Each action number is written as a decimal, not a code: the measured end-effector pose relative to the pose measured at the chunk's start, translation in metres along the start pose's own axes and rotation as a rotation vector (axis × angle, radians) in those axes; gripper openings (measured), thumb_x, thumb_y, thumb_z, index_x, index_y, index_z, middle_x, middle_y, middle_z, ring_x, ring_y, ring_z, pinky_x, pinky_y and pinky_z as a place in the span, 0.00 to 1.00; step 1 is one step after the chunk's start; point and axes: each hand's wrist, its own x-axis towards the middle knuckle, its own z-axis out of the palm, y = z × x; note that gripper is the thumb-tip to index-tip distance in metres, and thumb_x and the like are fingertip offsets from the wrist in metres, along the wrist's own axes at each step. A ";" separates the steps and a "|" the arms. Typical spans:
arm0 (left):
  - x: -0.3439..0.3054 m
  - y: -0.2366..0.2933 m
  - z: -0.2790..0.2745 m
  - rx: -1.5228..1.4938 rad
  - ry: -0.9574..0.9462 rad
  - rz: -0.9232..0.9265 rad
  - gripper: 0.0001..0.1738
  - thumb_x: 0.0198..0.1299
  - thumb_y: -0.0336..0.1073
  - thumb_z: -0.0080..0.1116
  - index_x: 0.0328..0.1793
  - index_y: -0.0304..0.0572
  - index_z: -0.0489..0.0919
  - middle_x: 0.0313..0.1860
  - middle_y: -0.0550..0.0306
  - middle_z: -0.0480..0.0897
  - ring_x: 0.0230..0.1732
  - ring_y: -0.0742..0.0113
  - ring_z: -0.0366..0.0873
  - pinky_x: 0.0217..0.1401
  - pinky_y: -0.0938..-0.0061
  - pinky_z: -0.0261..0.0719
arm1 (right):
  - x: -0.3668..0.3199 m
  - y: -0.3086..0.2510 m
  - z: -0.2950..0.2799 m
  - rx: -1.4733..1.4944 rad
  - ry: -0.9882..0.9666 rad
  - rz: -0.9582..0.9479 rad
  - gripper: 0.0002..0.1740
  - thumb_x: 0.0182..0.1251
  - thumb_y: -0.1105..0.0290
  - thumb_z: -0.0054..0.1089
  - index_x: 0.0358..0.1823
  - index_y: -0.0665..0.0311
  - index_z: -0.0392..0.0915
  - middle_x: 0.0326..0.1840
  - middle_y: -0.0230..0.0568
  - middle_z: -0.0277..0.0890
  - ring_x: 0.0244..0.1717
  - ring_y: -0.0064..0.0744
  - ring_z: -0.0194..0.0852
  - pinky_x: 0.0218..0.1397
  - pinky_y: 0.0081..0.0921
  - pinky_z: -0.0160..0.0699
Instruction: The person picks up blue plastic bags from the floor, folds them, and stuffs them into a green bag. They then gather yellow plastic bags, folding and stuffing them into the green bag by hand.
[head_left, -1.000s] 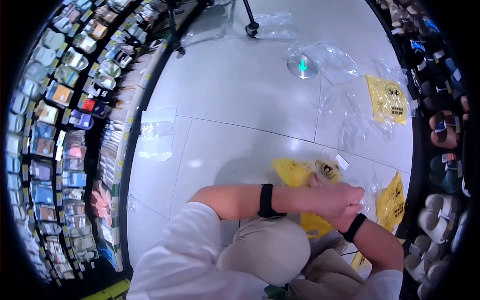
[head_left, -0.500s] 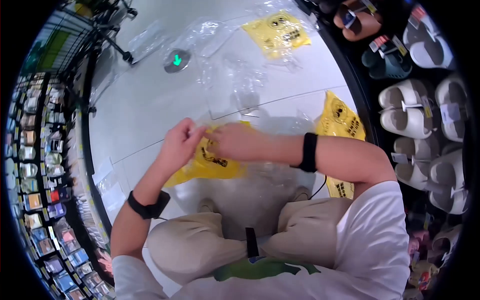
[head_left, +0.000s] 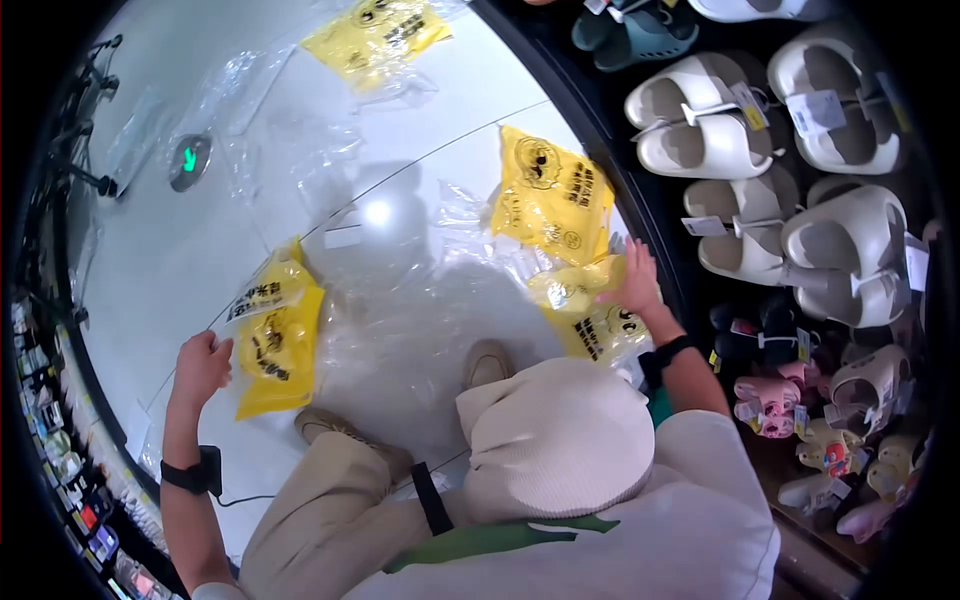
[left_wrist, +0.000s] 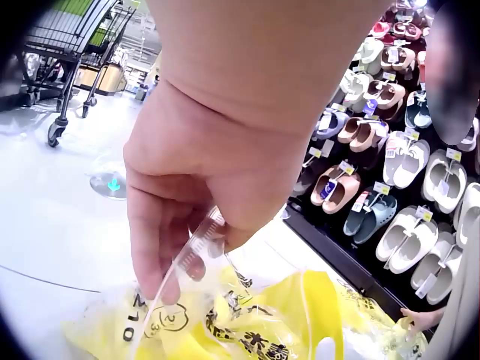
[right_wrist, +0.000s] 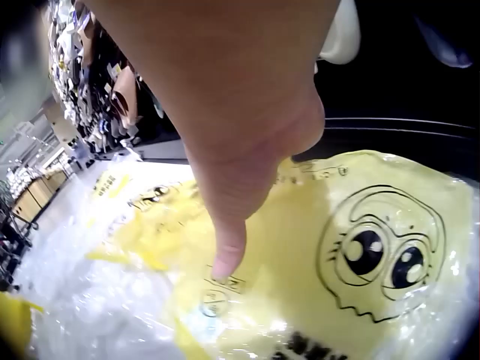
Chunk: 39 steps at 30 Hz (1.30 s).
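In the head view, my left hand (head_left: 203, 368) is out at the left, beside a yellow printed bag (head_left: 275, 350) on the floor. Its thumb and fingers pinch a clear plastic strip (left_wrist: 187, 251), which runs down over the yellow bag in the left wrist view. My right hand (head_left: 637, 283) is at the right with fingers extended, at the edge of another yellow bag (head_left: 580, 290). In the right wrist view, the thumb (right_wrist: 229, 251) points down onto this bag's surface, near a printed cartoon face. A further yellow bag (head_left: 553, 195) lies just beyond it.
Crumpled clear plastic (head_left: 385, 300) spreads over the floor between my feet and the bags. Another yellow bag (head_left: 375, 40) lies farther off. A shelf of slippers (head_left: 705, 135) runs along the right, and a wheeled cart (left_wrist: 67, 45) stands at the far left.
My hands were close together over a yellow bag and are now far apart. That bag now lies at the left, and my right hand is over the bags by the shelf. The view has swung right.
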 end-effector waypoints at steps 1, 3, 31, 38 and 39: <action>0.005 0.001 0.001 0.004 -0.005 0.018 0.17 0.62 0.38 0.57 0.24 0.34 0.70 0.16 0.51 0.77 0.16 0.65 0.79 0.19 0.72 0.76 | -0.009 -0.005 0.009 -0.055 0.072 0.080 0.77 0.31 0.44 0.82 0.78 0.61 0.37 0.73 0.60 0.53 0.74 0.57 0.51 0.74 0.57 0.48; 0.019 0.010 0.001 0.014 -0.051 -0.044 0.17 0.63 0.38 0.55 0.27 0.31 0.70 0.18 0.48 0.78 0.16 0.62 0.79 0.17 0.70 0.78 | -0.017 -0.005 0.019 -0.105 0.150 0.191 0.80 0.28 0.42 0.82 0.79 0.61 0.34 0.73 0.61 0.53 0.74 0.57 0.51 0.73 0.59 0.46; 0.098 0.051 0.022 -0.071 -0.255 -0.030 0.16 0.66 0.40 0.53 0.43 0.29 0.72 0.25 0.49 0.79 0.19 0.60 0.81 0.18 0.69 0.81 | 0.134 -0.094 -0.011 1.413 0.096 0.312 0.57 0.44 0.48 0.78 0.71 0.67 0.55 0.58 0.53 0.71 0.56 0.48 0.73 0.60 0.38 0.73; 0.083 0.039 0.027 -0.051 -0.303 -0.015 0.16 0.68 0.41 0.52 0.48 0.33 0.73 0.25 0.51 0.79 0.21 0.62 0.82 0.21 0.68 0.83 | 0.147 -0.138 0.031 0.268 -0.136 0.518 0.77 0.23 0.45 0.86 0.78 0.53 0.43 0.73 0.56 0.46 0.73 0.57 0.44 0.69 0.56 0.50; 0.083 0.038 0.025 -0.054 -0.293 -0.021 0.16 0.68 0.41 0.52 0.48 0.33 0.73 0.25 0.51 0.79 0.21 0.62 0.82 0.21 0.68 0.83 | 0.149 -0.138 0.028 0.346 -0.125 0.553 0.76 0.25 0.47 0.86 0.77 0.53 0.43 0.73 0.55 0.47 0.74 0.58 0.42 0.68 0.58 0.51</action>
